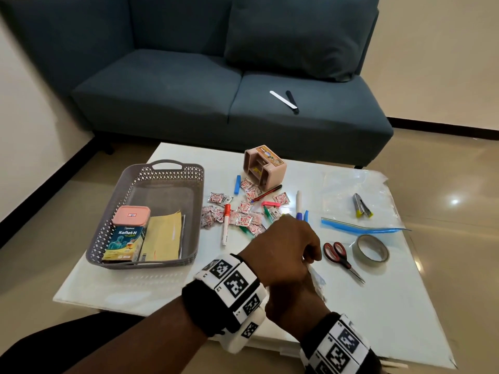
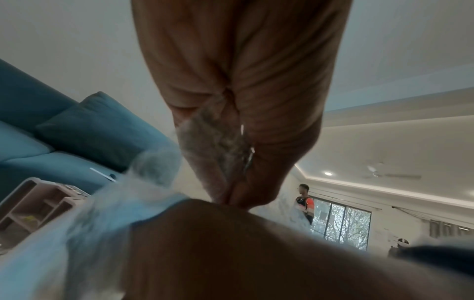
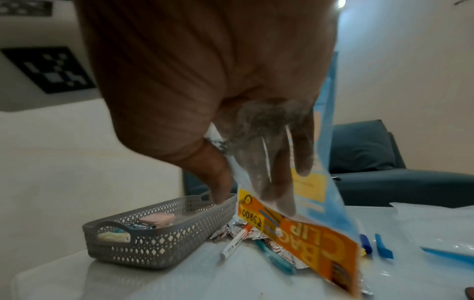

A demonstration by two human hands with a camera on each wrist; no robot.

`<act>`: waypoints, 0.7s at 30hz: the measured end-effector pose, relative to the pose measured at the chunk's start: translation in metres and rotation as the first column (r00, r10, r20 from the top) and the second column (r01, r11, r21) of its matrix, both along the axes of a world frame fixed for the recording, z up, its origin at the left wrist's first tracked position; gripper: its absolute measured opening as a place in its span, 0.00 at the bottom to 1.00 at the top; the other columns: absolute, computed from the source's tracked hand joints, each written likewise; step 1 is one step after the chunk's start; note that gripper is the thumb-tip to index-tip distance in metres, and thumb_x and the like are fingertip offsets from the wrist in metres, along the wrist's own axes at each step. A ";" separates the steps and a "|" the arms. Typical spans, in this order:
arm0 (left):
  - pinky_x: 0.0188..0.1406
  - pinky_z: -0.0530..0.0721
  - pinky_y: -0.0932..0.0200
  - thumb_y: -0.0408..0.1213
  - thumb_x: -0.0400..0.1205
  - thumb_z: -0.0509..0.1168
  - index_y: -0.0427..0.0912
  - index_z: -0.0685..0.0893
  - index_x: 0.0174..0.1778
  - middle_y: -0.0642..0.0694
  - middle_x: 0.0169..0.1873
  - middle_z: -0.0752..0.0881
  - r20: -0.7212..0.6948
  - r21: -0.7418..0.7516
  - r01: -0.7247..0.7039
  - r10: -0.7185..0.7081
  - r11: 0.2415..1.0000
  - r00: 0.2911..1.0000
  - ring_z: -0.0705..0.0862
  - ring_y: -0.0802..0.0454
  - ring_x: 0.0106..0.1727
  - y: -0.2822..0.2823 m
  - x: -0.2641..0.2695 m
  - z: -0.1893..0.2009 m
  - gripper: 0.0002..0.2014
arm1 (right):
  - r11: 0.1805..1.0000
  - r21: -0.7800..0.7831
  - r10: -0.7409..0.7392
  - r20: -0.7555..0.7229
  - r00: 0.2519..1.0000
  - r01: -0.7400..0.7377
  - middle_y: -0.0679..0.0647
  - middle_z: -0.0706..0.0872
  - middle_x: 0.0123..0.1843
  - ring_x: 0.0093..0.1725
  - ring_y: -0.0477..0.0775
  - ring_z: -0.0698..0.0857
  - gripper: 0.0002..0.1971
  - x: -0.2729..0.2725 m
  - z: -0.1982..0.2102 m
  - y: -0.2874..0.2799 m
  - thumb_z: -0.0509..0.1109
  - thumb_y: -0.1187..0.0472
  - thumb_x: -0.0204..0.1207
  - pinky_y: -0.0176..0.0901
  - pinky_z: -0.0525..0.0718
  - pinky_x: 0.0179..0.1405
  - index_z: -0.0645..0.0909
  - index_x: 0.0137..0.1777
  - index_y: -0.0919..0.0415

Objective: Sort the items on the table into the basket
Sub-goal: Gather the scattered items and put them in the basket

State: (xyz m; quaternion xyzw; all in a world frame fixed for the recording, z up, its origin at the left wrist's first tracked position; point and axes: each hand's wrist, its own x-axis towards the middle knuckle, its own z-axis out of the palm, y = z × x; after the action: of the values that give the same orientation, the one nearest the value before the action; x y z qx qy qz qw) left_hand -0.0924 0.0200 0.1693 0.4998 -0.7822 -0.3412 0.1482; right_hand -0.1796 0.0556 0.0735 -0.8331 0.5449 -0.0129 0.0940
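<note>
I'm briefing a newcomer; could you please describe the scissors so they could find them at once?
Start at the white table before the blue sofa. On its right side, beside the tape roll, lie the scissors: red-and-black handles, closed blades pointing to the near right edge.

— What do you see past the table?
— A blue sofa [image 1: 189, 85] with a cushion [image 1: 294, 36] at its right end, and you have a white strip [image 1: 283, 99] crossing a black one [image 1: 293, 101] on the seat.
— Anything farther off?
— A person [image 2: 305, 203] stands by a window [image 2: 341, 225].
</note>
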 end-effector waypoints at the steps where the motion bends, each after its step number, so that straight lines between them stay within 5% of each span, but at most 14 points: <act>1: 0.57 0.82 0.68 0.24 0.75 0.69 0.40 0.91 0.56 0.44 0.50 0.92 0.009 0.007 -0.002 0.002 1.000 1.000 0.89 0.53 0.51 0.002 -0.001 -0.002 0.16 | 0.998 -0.041 0.039 0.030 0.999 -0.038 0.57 0.89 0.48 0.50 0.57 0.90 0.29 -0.002 -0.003 0.000 0.87 0.56 0.45 0.40 0.86 0.47 0.89 0.50 0.59; 3: 0.55 0.84 0.67 0.25 0.74 0.69 0.42 0.91 0.55 0.46 0.48 0.92 0.027 -0.025 0.008 -0.008 1.000 1.000 0.89 0.54 0.50 0.005 -0.001 -0.004 0.16 | 0.995 -0.071 0.073 0.091 0.993 -0.066 0.54 0.86 0.27 0.28 0.57 0.88 0.23 -0.006 -0.009 0.005 0.85 0.63 0.27 0.37 0.84 0.25 0.87 0.28 0.58; 8: 0.57 0.86 0.59 0.24 0.72 0.68 0.43 0.92 0.53 0.47 0.48 0.92 0.047 -0.063 0.004 -0.001 0.998 0.999 0.88 0.53 0.51 0.001 0.005 -0.013 0.17 | 0.994 -0.028 0.106 0.141 0.984 -0.103 0.53 0.82 0.22 0.21 0.54 0.82 0.19 -0.008 -0.007 0.006 0.82 0.69 0.32 0.28 0.68 0.14 0.81 0.25 0.59; 10: 0.58 0.85 0.56 0.24 0.71 0.69 0.44 0.93 0.52 0.48 0.50 0.91 0.084 -0.109 -0.035 0.045 0.993 0.995 0.87 0.52 0.53 -0.007 0.013 -0.019 0.17 | 0.998 0.004 0.068 0.129 0.989 -0.069 0.51 0.84 0.27 0.26 0.53 0.84 0.15 -0.009 -0.003 0.000 0.78 0.68 0.45 0.28 0.63 0.19 0.80 0.32 0.57; 11: 0.58 0.85 0.55 0.25 0.71 0.69 0.45 0.93 0.50 0.48 0.49 0.91 0.081 -0.134 -0.078 0.089 0.988 0.993 0.87 0.52 0.53 -0.012 0.018 -0.023 0.16 | 0.999 0.011 0.052 0.096 0.994 -0.053 0.51 0.86 0.33 0.32 0.55 0.86 0.13 -0.011 -0.003 -0.002 0.74 0.68 0.53 0.33 0.72 0.25 0.81 0.39 0.57; 13: 0.56 0.86 0.56 0.28 0.71 0.71 0.45 0.94 0.46 0.48 0.46 0.92 0.050 -0.165 -0.179 0.190 0.970 0.981 0.88 0.54 0.49 -0.022 0.030 -0.032 0.12 | 0.993 -0.044 0.113 0.026 0.993 -0.112 0.51 0.88 0.37 0.39 0.57 0.88 0.16 -0.017 0.000 -0.003 0.70 0.66 0.57 0.48 0.85 0.50 0.82 0.46 0.55; 15: 0.54 0.86 0.58 0.31 0.72 0.75 0.43 0.94 0.44 0.47 0.42 0.93 -0.006 -0.118 -0.276 0.277 0.954 0.961 0.89 0.56 0.45 -0.031 0.043 -0.043 0.08 | 0.967 -0.218 0.161 0.118 0.980 -0.133 0.53 0.90 0.44 0.47 0.55 0.88 0.17 -0.025 0.004 -0.001 0.76 0.64 0.60 0.56 0.83 0.64 0.85 0.51 0.57; 18: 0.50 0.89 0.55 0.33 0.68 0.80 0.43 0.94 0.41 0.47 0.36 0.93 -0.125 0.045 -0.434 0.436 0.900 0.891 0.89 0.57 0.37 -0.045 0.059 -0.065 0.06 | 0.860 -0.509 0.228 0.449 0.864 0.038 0.55 0.89 0.52 0.53 0.54 0.85 0.12 -0.040 0.012 -0.011 0.76 0.64 0.71 0.49 0.82 0.56 0.86 0.55 0.61; 21: 0.49 0.90 0.51 0.35 0.67 0.82 0.45 0.94 0.37 0.48 0.32 0.92 -0.144 0.184 -0.508 0.534 0.842 0.833 0.90 0.53 0.34 -0.049 0.068 -0.091 0.05 | 0.873 -0.340 -0.076 0.613 0.786 0.350 0.51 0.87 0.41 0.43 0.54 0.85 0.05 -0.071 0.001 -0.043 0.73 0.69 0.73 0.41 0.78 0.43 0.85 0.45 0.60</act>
State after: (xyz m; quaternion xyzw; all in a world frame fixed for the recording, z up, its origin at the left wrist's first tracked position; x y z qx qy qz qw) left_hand -0.0241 -0.0291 0.0782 0.6684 -0.5730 -0.3869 0.2742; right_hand -0.2507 0.0126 0.0749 -0.7188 0.5655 -0.3993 0.0649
